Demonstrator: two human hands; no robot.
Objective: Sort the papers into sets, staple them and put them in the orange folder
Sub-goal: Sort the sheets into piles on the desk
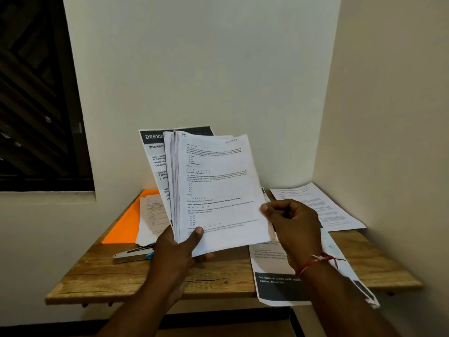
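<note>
I hold a thick stack of printed papers (213,188) upright above the wooden table (218,280). My left hand (179,249) grips the stack's bottom edge, thumb on the front sheet. My right hand (291,220) pinches the right edge of the front sheet. A sheet with a dark "DRESS" header (151,152) sticks out behind the stack on the left. The orange folder (126,222) lies flat at the table's back left with white sheets (150,215) on it. A stapler (132,254) lies on the table by my left wrist.
A printed sheet (318,205) lies at the table's back right corner. Dark-banded sheets (279,283) hang over the front right edge under my right forearm. Walls close in behind and on the right; a dark window (36,93) is at left.
</note>
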